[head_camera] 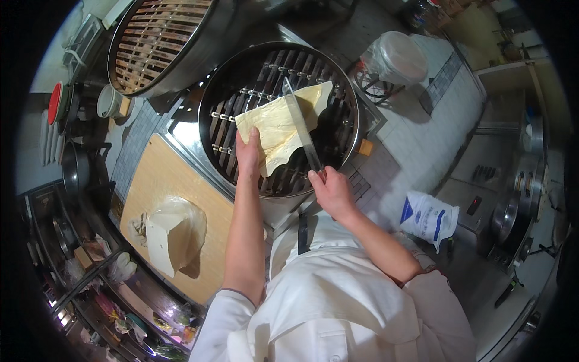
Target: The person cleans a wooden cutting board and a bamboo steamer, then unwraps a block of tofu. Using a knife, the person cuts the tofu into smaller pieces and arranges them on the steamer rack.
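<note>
My left hand holds the lower left edge of a pale yellow, creased flat sheet, thumb on top. The sheet's material I cannot tell. In my right hand is the handle of a long knife or flat metal blade, which lies slantwise across the sheet, its tip pointing away from me. Both are over a round metal steamer with a slatted rack inside. The sheet's right part looks raised or curved and throws a shadow on the slats.
At the left, a wooden board bears a whitish block partly in clear plastic. A second steamer with bamboo slats stands tilted behind. A plastic-covered bucket is at the upper right, a white printed bag at the right.
</note>
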Motion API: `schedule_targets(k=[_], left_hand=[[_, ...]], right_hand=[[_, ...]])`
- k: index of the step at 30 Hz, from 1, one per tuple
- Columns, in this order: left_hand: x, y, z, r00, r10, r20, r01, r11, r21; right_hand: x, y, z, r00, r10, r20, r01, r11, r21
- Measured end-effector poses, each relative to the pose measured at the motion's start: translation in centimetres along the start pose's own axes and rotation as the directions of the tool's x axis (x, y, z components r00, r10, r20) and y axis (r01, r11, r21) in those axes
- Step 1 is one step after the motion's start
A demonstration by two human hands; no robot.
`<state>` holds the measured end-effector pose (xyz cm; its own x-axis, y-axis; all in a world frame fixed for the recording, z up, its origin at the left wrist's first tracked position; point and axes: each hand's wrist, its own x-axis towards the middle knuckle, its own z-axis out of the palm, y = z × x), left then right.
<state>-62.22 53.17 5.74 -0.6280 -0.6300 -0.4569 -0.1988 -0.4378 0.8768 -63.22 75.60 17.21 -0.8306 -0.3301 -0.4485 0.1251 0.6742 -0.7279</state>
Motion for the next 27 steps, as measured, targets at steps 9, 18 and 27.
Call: schedule_targets(k=[9,18,27], left_hand=[[-0.3,0.7,0.2,1.0,-0.023,-0.011,0.024,0.999,0.028],[-0.6,0.0,-1.2,0.996,0.046,0.077,-0.048,0.999,0.02],[-9.9,-1.4,-1.3,0.976,-0.084,-0.199,0.148,0.932,0.33]], right_hand=[[0.5,1.4,-0.6,0.997,-0.039,-0.064,0.044,0.995,0.087],[0.6,1.3,-4.3,1.0,0.005,-0.023,0.0,0.982,0.188],[2.2,5.6,-9.1,0.994,-0.104,-0.034,0.105,0.994,0.019]])
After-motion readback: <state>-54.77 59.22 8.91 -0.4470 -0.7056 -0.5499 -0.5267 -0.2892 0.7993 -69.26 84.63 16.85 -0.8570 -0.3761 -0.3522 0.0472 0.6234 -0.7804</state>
